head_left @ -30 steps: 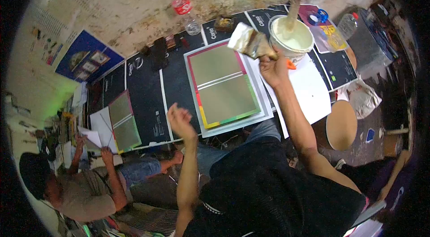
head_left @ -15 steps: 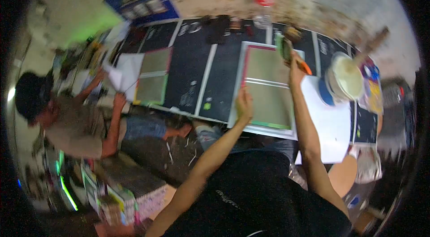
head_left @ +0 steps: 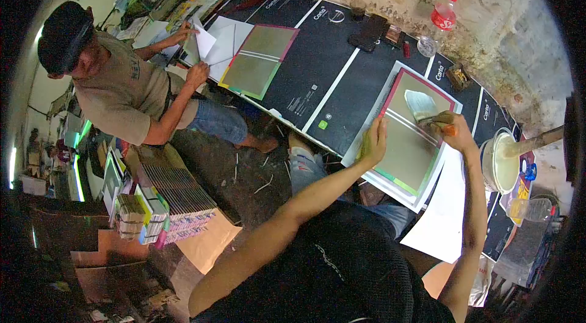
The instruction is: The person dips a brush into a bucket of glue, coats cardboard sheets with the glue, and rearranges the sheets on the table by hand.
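Observation:
A grey board (head_left: 397, 155) with pink and green edge strips and a pale double line lies in front of me on white sheets (head_left: 355, 151). Stretched fingers of my left hand (head_left: 373, 143) rest against the board's left edge. In my right hand (head_left: 456, 132) is a brush (head_left: 432, 119), gripped by its orange handle, its bristles low over the board's upper part. A wet white smear (head_left: 420, 103) shows on the board by the bristles. The bristle tips are partly hidden by my fingers.
A bucket (head_left: 503, 170) of pale paste with a stick (head_left: 540, 140) stands at right. A bottle (head_left: 444, 14) is near the wall. At left, a person (head_left: 122, 88) handles white paper (head_left: 206, 42) beside another grey board (head_left: 259, 60). Stacked books (head_left: 143, 213) lie lower left.
My view has swung left. The brush has moved from beyond the board's upper right edge onto the board, where a white smear now shows. My left hand stays at the left edge.

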`<state>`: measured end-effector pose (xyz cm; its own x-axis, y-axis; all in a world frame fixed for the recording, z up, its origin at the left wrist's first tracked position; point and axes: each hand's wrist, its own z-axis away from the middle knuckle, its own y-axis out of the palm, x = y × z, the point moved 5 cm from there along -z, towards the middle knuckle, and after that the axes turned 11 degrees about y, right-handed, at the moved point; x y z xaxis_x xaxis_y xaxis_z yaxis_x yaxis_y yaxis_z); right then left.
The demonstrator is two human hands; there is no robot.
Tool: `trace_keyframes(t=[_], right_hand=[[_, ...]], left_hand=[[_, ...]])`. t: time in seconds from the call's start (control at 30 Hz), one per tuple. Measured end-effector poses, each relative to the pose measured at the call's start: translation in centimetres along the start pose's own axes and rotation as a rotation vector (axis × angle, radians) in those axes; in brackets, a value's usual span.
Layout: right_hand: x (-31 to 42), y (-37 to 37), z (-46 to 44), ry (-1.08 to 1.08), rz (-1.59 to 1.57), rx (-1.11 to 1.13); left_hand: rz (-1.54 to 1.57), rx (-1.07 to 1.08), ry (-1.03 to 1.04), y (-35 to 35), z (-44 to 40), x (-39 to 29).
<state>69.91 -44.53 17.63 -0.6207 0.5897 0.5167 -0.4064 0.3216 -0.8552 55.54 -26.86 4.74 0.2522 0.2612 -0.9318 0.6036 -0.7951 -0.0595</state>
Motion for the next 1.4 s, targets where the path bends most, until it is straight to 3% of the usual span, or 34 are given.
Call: trace_keyframes(t=[0.1,0.23,0.33,0.4,0.43,0.57,0.67,0.8,0.83,0.9,0.93,0.97,1.03,1.07,1.13,1.23,1.33,1.4], right_hand=[[0.5,-1.5,1.2,0.131,0.078,0.077],[7.8,-1.3,4.6,-0.037,-0.121,-0.076],[6.9,3.0,5.5,-0.130,-0.021,-0.046],[3.3,6.9,6.5,-0.057,0.050,0.112],[5.6,5.7,7.1,-0.128,-0.005,0.033],[8.9,3.1,8.5,-0.111,-0.108,0.188],[7.7,3.2,10.1,-0.018,0.000,0.309],[4.9,2.4,11.8,-0.076,-0.021,0.266],[4.3,1.1,12.3,0.000,-0.109,0.239],[0.1,-0.1,13.7,0.248,-0.395,0.102],[-1.8,-1.0,14.5,0.140,-0.533,0.017],[-4.3,-0.7,15.9,0.389,-0.841,-0.080],[-5.6,-0.6,16.8,0.557,-1.285,-0.454],[-6.6,0.1,16.2,0.570,-1.508,-0.613],[-5.9,0.9,14.1,0.466,-1.668,-0.674],[-6.1,1.6,8.9,0.519,-1.473,-0.726],[-5.8,2.4,2.8,0.621,-1.169,-0.968],[-6.1,4.1,-1.0,0.664,-1.086,-0.913]], left_hand=[[0.092,-0.115,-0.042,-0.7,-0.2,0.2],[0.228,-0.213,-0.082,-0.9,0.2,0.0],[0.150,-0.209,0.056,-0.6,1.1,1.7],[0.102,-0.160,-0.026,-0.8,1.1,0.7],[0.045,-0.140,-0.033,-1.0,1.0,0.6],[0.000,-0.066,-0.092,-1.4,0.7,-0.4],[-0.047,-0.029,-0.056,-1.2,0.8,0.4],[-0.213,-0.121,0.177,-0.9,0.6,1.2],[-0.228,-0.114,0.204,-1.1,0.3,0.7],[0.058,-0.203,-0.026,-1.0,0.1,2.4],[0.042,-0.203,-0.021,-1.3,-0.2,1.9],[0.179,-0.215,-0.189,-1.2,-0.1,2.0],[0.184,-0.197,-0.173,-0.8,-0.3,0.1],[0.208,-0.182,-0.162,-0.6,-0.3,-0.1],[0.179,-0.130,-0.104,0.1,-0.2,-0.4],[0.065,-0.031,-0.016,0.4,0.2,0.3],[-0.036,0.017,0.056,0.4,-0.1,0.2],[-0.096,0.027,0.062,0.5,-0.2,-0.3]])
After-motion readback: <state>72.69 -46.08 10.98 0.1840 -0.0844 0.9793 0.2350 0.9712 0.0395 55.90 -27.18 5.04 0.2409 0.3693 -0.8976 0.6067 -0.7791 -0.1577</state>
